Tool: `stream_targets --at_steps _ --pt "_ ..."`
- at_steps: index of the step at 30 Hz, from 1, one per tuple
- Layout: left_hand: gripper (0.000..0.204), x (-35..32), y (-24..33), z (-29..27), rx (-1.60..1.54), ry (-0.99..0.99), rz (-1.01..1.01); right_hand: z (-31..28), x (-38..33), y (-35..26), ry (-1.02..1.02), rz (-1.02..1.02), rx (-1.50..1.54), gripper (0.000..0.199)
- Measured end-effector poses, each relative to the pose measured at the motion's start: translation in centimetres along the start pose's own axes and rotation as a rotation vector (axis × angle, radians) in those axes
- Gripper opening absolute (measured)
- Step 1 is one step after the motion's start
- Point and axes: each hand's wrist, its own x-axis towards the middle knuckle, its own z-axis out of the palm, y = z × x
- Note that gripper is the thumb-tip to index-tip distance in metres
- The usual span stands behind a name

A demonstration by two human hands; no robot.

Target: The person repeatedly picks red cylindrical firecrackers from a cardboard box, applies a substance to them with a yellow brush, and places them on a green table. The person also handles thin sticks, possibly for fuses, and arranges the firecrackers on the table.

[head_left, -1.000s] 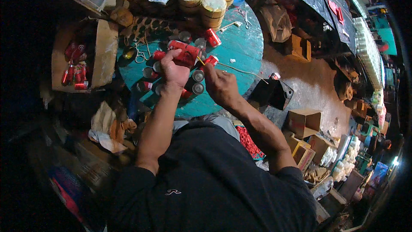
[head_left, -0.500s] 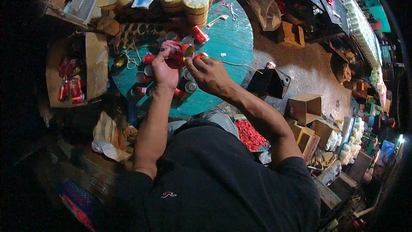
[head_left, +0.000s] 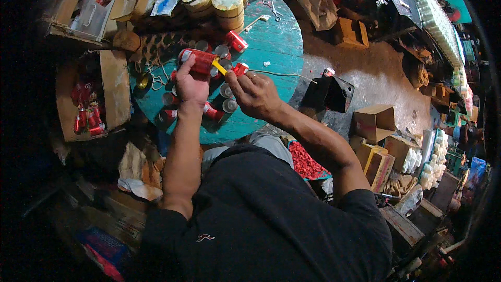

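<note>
My left hand [head_left: 192,84] is wrapped around a red can [head_left: 198,61], held tilted above the round green table [head_left: 282,36]. My right hand [head_left: 254,93] pinches a flat yellow strip [head_left: 219,67] between thumb and fingertips. The strip's far end meets the can's right end; how far it goes in, I cannot tell. Several more red and silver cans lie or stand around and under my hands, among them a lying red can [head_left: 236,42] beyond and a silver-ended can [head_left: 229,105] nearer me.
Wooden round containers [head_left: 228,10] stand at the table's far side, near scissors [head_left: 275,10] and a brush [head_left: 257,22]. A cardboard box [head_left: 116,86] of red cans sits left. To the right are a black bin [head_left: 339,96] and a basket of red pieces [head_left: 308,161].
The can in my left hand has turned and shifted left, so its side now shows more. The right hand has moved slightly away from it, and the yellow strip now shows between them.
</note>
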Motion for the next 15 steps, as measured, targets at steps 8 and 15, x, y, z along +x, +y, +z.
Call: stream_targets --at_steps 8,15 --pt "0.025 0.4 -4.0 -0.7 0.097 -0.003 -0.152 0.7 -2.6 1.0 -0.044 0.14 0.168 0.037" --pt "0.046 1.1 -6.6 3.1 0.531 -0.113 -0.064 1.0 -8.1 2.2 -0.089 1.584 1.901 0.027"
